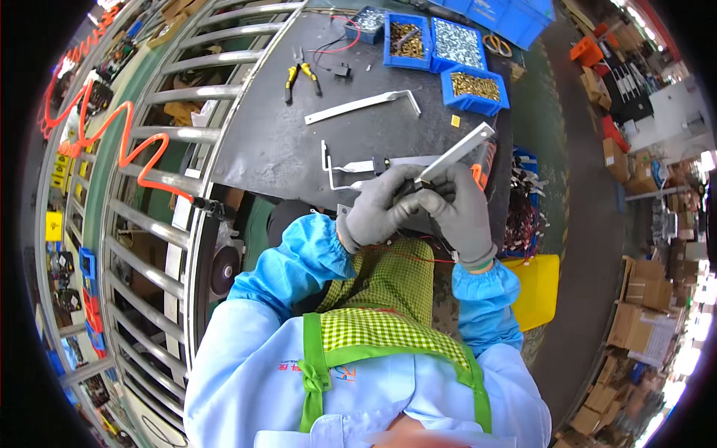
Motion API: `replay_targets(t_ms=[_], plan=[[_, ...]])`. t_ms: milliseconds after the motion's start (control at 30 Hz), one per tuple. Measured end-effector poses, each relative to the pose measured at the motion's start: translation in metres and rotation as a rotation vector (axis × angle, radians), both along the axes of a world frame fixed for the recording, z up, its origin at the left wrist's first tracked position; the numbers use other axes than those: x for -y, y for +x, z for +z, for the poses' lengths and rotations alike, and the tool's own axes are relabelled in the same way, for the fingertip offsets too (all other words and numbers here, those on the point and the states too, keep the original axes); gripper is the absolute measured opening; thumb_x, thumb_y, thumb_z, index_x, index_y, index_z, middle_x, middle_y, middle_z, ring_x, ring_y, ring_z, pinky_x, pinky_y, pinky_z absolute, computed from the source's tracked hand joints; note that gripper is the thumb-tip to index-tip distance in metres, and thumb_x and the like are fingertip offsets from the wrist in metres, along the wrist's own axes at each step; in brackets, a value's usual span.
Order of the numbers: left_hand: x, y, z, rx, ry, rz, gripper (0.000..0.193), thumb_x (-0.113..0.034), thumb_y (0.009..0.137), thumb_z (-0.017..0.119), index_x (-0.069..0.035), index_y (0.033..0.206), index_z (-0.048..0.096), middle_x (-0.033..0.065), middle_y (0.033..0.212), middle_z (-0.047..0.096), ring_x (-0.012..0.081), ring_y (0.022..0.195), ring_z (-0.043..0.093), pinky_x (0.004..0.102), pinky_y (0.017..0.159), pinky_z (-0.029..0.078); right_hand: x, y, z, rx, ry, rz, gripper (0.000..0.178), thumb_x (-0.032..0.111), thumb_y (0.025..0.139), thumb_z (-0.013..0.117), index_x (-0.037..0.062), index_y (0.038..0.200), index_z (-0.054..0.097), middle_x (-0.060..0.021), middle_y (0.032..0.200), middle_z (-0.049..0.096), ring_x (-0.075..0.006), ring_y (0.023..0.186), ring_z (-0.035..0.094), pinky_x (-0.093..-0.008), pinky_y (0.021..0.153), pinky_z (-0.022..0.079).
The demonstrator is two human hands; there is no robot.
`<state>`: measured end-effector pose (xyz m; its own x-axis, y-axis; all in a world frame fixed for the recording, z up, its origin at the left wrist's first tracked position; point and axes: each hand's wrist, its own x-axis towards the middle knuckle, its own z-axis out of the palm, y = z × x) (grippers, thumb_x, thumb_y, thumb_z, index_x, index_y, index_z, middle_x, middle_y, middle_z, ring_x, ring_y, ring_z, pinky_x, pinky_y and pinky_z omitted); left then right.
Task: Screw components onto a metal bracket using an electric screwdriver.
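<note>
Both of my hands wear grey gloves and meet above the table's near edge. My left hand (pixel 379 207) and my right hand (pixel 461 211) pinch the lower end of a flat white metal bracket (pixel 457 153). Its far end, with a hole, points up and to the right. What else the fingers may hold is hidden. Just beyond my left hand lies a bent metal bracket (pixel 326 166), and a longer angled bracket (pixel 355 110) rests farther back. An orange and black tool (pixel 485 168), partly covered, lies beside my right hand. A thin red wire (pixel 422 258) hangs below the gloves.
Blue bins of brass-coloured parts (pixel 476 87) and silver parts (pixel 457 43) stand at the back right. Yellow-handled pliers (pixel 302 75) lie farther left on the dark table (pixel 254 142). A roller conveyor (pixel 160 228) runs along the left. At right sits a yellow bin (pixel 534 291).
</note>
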<state>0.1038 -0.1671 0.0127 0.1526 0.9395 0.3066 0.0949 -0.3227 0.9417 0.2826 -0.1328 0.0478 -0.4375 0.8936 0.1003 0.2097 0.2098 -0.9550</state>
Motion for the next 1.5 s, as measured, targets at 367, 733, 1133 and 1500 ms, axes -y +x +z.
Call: replay_targets(t_ms=[367, 733, 1133, 1500], plan=[[0.009, -0.049, 0.023, 0.53, -0.593, -0.254, 0.037, -0.021, 0.097, 0.06, -0.006, 0.129, 0.047, -0.0008, 0.094, 0.056, 0.0055, 0.07, 0.056, 0.0187, 0.057, 0.047, -0.098, 0.085, -0.06, 1.172, 0.955, 0.122, 0.036, 0.005, 0.079, 0.059, 0.014, 0.114, 0.059, -0.007, 0.127, 0.055, -0.0315, 0.124, 0.048, -0.0482, 0.101, 0.04], [0.005, -0.045, 0.016, 0.44, -0.611, -0.074, 0.032, -0.023, 0.098, 0.058, -0.007, 0.125, 0.05, -0.0005, 0.087, 0.058, 0.0057, 0.066, 0.056, 0.0194, 0.054, 0.046, -0.025, 0.057, 0.021, -0.216, 0.655, -0.549, 0.019, 0.017, 0.093, 0.06, 0.0026, 0.106, 0.063, -0.0124, 0.113, 0.061, -0.0273, 0.105, 0.061, -0.0416, 0.096, 0.048], [-0.003, -0.006, 0.013, 0.422, -0.478, -0.153, 0.03, -0.017, 0.096, 0.061, -0.005, 0.122, 0.051, -0.0004, 0.085, 0.055, 0.0061, 0.068, 0.052, 0.0209, 0.055, 0.042, 0.029, 0.001, 0.072, -0.921, 0.897, 0.047, 0.085, 0.053, 0.086, 0.063, 0.0074, 0.148, 0.026, -0.0101, 0.081, 0.059, -0.0231, 0.063, 0.062, -0.044, 0.06, 0.054], [-0.001, -0.006, 0.019, 0.4, -0.496, -0.146, 0.031, -0.016, 0.095, 0.06, -0.005, 0.122, 0.052, -0.0003, 0.085, 0.057, 0.0058, 0.067, 0.052, 0.0207, 0.055, 0.043, 0.03, -0.004, 0.073, -0.915, 0.927, 0.065, 0.082, 0.045, 0.086, 0.062, 0.0051, 0.148, 0.026, -0.011, 0.079, 0.058, -0.0235, 0.061, 0.06, -0.0436, 0.058, 0.054]])
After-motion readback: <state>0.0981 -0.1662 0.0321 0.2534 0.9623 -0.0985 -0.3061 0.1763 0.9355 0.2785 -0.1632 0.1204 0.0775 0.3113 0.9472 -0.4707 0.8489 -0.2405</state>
